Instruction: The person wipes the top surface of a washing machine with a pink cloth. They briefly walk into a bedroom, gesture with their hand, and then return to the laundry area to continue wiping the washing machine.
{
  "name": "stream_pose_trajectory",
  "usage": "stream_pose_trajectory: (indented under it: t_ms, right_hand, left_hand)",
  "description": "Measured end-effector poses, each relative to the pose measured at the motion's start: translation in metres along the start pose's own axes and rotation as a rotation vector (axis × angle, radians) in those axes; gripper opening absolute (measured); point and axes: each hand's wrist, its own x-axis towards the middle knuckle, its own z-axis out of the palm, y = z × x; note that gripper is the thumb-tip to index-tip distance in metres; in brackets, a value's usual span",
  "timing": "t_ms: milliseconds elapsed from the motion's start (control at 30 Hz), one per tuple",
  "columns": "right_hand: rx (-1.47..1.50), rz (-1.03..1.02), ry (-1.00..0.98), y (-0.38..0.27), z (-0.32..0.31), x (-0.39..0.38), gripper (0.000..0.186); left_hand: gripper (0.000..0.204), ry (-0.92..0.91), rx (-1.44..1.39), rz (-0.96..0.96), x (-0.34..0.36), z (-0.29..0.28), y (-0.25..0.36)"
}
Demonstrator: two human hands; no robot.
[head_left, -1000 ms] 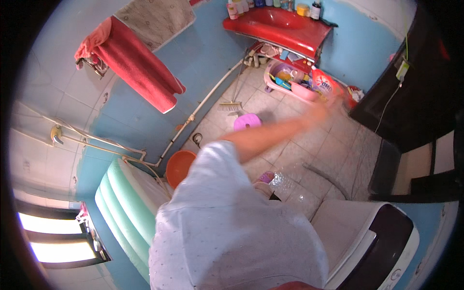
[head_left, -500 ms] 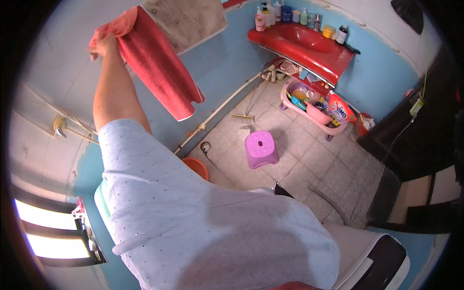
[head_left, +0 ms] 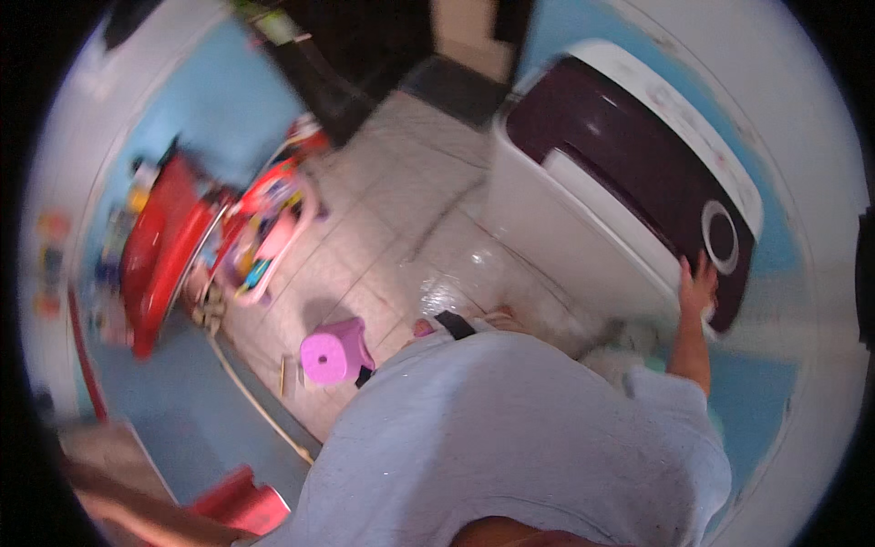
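My right hand point(head_left: 698, 288) rests on the near corner of the washing machine point(head_left: 583, 219), beside the round inset of its dark maroon top. Its fingers are stretched out and apart, somewhat blurred, and no object shows in them. My left forearm point(head_left: 155, 515) reaches out at the lower left; the hand itself is lost past the dark rim of the picture. Below that forearm hangs a red towel point(head_left: 239, 500), partly covered by the arm and my shirt. Whether the left hand touches anything is hidden.
A pink-purple stool point(head_left: 334, 353) stands on the tiled floor, left of my feet. Farther left are a red washbasin point(head_left: 164, 251) with bottles and a pink tub point(head_left: 305, 223) full of things. A hose point(head_left: 442, 217) lies near the washing machine; the floor looks wet.
My view has swung to the right, bringing the washing machine in. My right hand now shows on its edge. The left hand, earlier up at the red towel on the wall, has left the picture.
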Motion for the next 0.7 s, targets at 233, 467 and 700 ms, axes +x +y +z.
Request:
stream_pose_trajectory:
  t_ms: [233, 467, 700]
  right_hand:
    - [0.121, 0.140, -0.002, -0.018, -0.006, -0.013, 0.080]
    - [0.197, 0.124, 0.073, -0.027, -0.009, -0.025, 0.086]
    - [0.274, 0.162, 0.088, -0.034, -0.009, -0.025, 0.077]
  left_hand:
    - [0.024, -0.749, -1.426, 0.083, -0.149, 0.318, 0.442]
    - [0.034, -1.097, -1.814, 0.041, -0.315, 0.386, 0.737]
    - [0.066, -1.338, -1.129, 1.010, -0.526, 0.366, 0.776]
